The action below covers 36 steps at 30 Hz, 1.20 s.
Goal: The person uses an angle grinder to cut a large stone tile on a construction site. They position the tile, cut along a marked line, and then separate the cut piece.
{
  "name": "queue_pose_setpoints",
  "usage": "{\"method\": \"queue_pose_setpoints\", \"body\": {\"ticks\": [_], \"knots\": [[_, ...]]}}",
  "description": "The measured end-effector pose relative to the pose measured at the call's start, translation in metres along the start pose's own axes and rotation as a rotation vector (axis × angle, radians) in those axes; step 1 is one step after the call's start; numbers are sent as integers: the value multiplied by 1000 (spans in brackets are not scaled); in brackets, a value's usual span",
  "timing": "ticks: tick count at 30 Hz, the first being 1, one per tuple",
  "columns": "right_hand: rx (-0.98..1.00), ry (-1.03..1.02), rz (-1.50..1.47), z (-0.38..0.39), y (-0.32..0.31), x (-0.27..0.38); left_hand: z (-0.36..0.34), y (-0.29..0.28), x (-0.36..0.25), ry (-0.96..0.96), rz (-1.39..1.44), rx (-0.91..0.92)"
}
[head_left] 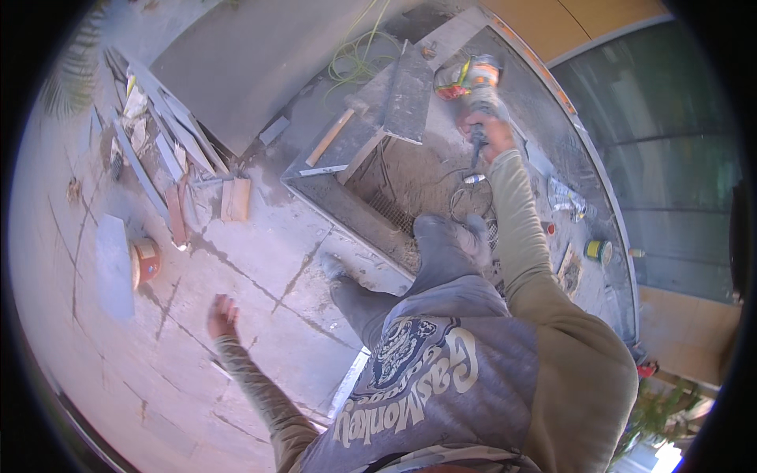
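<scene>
Clearly, the right hand [495, 134] has its fingers wrapped round the rear of a power tool [483, 96], closed as far as the grip allows. The tool is at arm's length beyond the box-like stone frame [408, 93], beside a red-and-yellow packet [453, 91]; whether it touches the surface below, blur prevents me from telling. The left hand [224, 318] is out over the paving [260, 276], fingers loosely spread and apparently holding nothing; it is probably held wide for balance, as the body leans toward the tool.

A wooden-handled hammer [330, 138] lies on the stone frame, perhaps kept there to be within reach. Stone offcuts [168, 160] are heaped well to the left, which seems to leave footing near the frame.

As for containers, a reddish bucket [147, 262] stands on the paving, and a pale panel [115, 268] seems to lie across its mouth, so its contents are hidden. On the ledge [579, 229] at right are a green-and-yellow can [598, 251] and a clear plastic container [564, 197]; I cannot tell what either holds.
</scene>
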State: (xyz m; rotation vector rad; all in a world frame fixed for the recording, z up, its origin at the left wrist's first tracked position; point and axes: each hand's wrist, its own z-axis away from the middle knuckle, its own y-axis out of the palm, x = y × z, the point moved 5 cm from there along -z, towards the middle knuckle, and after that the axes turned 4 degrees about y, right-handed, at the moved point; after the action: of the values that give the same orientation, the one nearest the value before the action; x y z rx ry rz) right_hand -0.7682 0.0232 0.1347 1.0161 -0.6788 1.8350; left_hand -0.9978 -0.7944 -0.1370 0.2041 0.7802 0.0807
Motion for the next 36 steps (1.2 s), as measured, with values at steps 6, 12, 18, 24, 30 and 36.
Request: {"method": "queue_pose_setpoints", "body": {"ticks": [6, 12, 18, 24, 30, 36], "knots": [[17, -76, -51, -130, -45, -19, 2, -68, 12, 146, -67, -442], [-18, -73, -78, -372, -130, -103, 217, -11, 236, 264, 74, -999], [-93, 105, -63, -465, -197, -139, 339, 293, 340, 25, -19, -1310], [31, 240, -7, -483, -236, -132, 172, 527, 184, 574, -451, -858], [129, 367, 77, -467, -269, -107, 10, 727, 115, 681, -474, -248], [91, 379, 180, -471, -292, -134, -32, 892, 220, 227, -525, 426]]}}
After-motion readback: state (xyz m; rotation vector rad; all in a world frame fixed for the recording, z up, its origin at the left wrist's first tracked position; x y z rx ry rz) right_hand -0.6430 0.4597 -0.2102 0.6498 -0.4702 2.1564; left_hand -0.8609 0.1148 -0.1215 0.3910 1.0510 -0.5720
